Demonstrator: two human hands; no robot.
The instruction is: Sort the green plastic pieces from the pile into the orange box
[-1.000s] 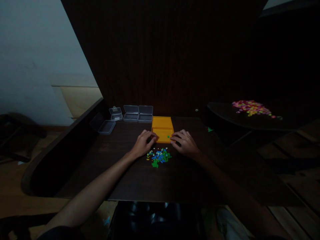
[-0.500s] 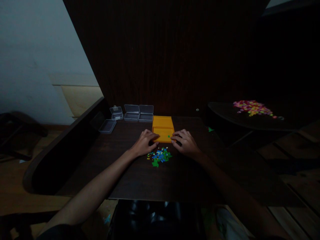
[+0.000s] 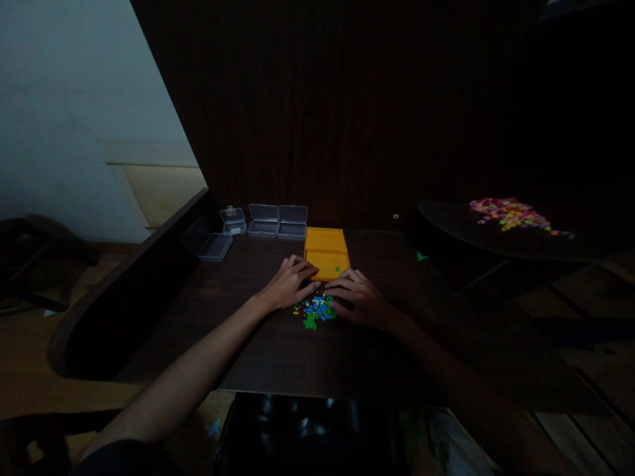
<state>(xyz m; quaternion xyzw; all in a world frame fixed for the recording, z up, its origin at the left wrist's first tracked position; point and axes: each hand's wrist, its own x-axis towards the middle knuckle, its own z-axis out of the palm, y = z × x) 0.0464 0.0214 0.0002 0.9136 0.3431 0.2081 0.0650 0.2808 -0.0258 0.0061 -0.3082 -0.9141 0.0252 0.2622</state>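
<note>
A yellow plastic box stands with its lid folded back on the dark tabletop, and one small green piece lies inside it. At its front left corner my left hand grips the wall, fingers over the rim and thumb in front. My right hand hovers at the right edge of a pile of small building bricks, blue, green, yellow and white. Its fingers reach left with the thumb apart, and I see nothing held between them. A larger green piece lies at the pile's near side.
Clear plastic cases with open lids stand at the back left, beside a smaller clear box and a shallow clear tray. Colourful beads cover part of a side shelf at right. A raised wooden side panel bounds the left.
My right hand has left the box's right front corner and moved toward me and left, to the brick pile. My left hand stays on the box. The view has shifted slightly.
</note>
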